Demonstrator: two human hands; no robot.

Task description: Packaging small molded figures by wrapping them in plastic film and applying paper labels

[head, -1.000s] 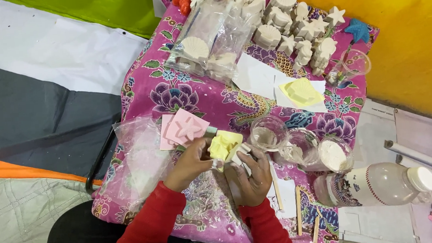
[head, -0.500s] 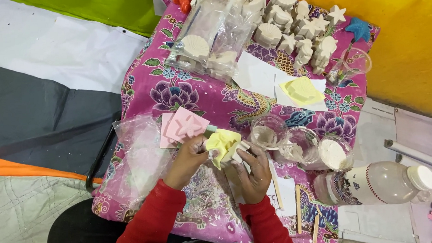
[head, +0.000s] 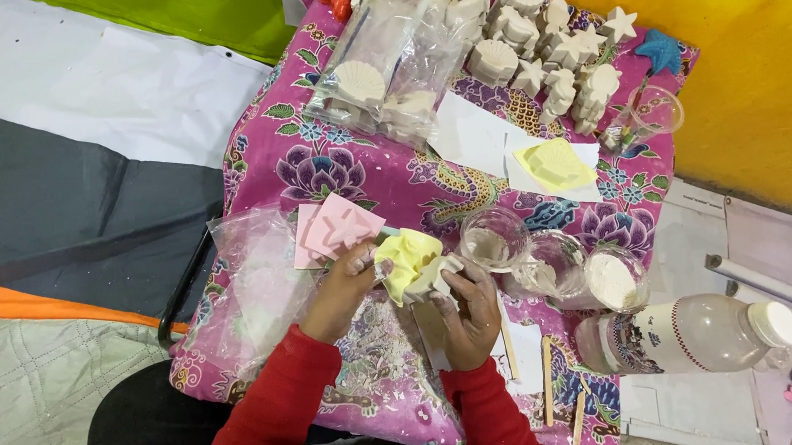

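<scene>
Both my hands hold a soft yellow mould (head: 404, 256) with a white plaster cast (head: 433, 282) coming out of it, over the flowered pink tablecloth (head: 320, 154). My left hand (head: 341, 289) grips the mould's left side, bending it back. My right hand (head: 464, 309) grips the plaster piece and the mould's right edge. Two pink moulds (head: 333, 230) lie just beyond my left hand. Both sleeves are red.
Clear cups (head: 492, 237) and a cup of white powder (head: 614, 279) stand to the right, beside a lying plastic bottle (head: 691, 333). Another yellow mould (head: 554, 164) rests on white paper. Several plaster shells and stars (head: 540, 39), some bagged (head: 378, 61), fill the far end. Wooden sticks (head: 547, 382) lie near.
The yellow mould has been peeled back further and the white cast now shows more at its lower right. My hands stayed in the same place.
</scene>
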